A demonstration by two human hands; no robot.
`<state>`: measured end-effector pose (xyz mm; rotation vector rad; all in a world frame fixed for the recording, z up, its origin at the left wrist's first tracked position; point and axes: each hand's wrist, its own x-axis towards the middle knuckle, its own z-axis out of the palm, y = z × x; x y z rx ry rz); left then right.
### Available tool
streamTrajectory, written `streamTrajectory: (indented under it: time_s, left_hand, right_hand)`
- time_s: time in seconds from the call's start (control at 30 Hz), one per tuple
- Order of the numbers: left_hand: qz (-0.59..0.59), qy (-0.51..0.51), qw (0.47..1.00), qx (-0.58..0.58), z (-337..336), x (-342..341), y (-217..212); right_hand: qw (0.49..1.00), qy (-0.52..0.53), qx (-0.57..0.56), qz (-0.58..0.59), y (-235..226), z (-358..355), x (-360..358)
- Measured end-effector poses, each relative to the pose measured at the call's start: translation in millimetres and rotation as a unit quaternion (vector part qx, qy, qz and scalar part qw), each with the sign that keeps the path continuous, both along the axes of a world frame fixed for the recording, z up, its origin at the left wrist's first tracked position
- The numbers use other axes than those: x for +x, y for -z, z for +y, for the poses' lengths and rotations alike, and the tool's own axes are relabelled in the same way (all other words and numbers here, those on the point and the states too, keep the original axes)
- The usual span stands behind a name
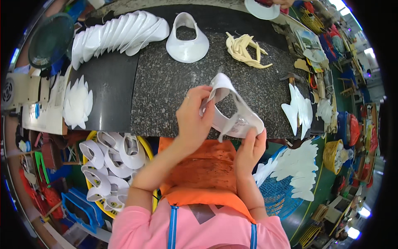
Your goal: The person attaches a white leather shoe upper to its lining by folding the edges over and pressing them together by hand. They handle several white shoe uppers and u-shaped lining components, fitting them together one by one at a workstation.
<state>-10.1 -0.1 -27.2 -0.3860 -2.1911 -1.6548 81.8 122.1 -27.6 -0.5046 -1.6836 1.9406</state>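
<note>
Above the near edge of the dark work table, a white shoe upper point(251, 118) is held tilted between my two hands. My left hand point(194, 118) pinches its left rim, fingers bent over the edge. The thumb and fingers of my right hand point(251, 150) are closed on its lower right end. From the upper's near edge hangs a thin pale strip point(226, 130). Beyond my hands, another white shoe upper point(188, 50) sits on the speckled stone slab point(159, 91). A bundle of cream strips point(242, 46) lies to its right.
Overlapping white uppers point(118, 33) line the back left. White flat pieces point(78, 103) lie at left, more white pieces point(296, 108) at right by a hammer point(292, 77). Below stand a yellow basket point(148, 149) of uppers and a blue basket point(286, 203). Another person's hand point(284, 3) shows far right.
</note>
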Motion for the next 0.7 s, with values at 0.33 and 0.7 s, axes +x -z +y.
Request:
streamTrajectory:
  time_s: [0.33, 0.7]
  left_hand:
    - [-0.353, 0.233, 0.716, 0.556, 14, 17, -3]
    - [-0.248, 0.498, 0.722, 0.412, -30, -9, 33]
  right_hand:
    - [0.784, -0.001, 0.608, 0.126, -28, 64, -98]
    - [0.937, -0.187, 0.295, 0.006, -90, 70, -125]
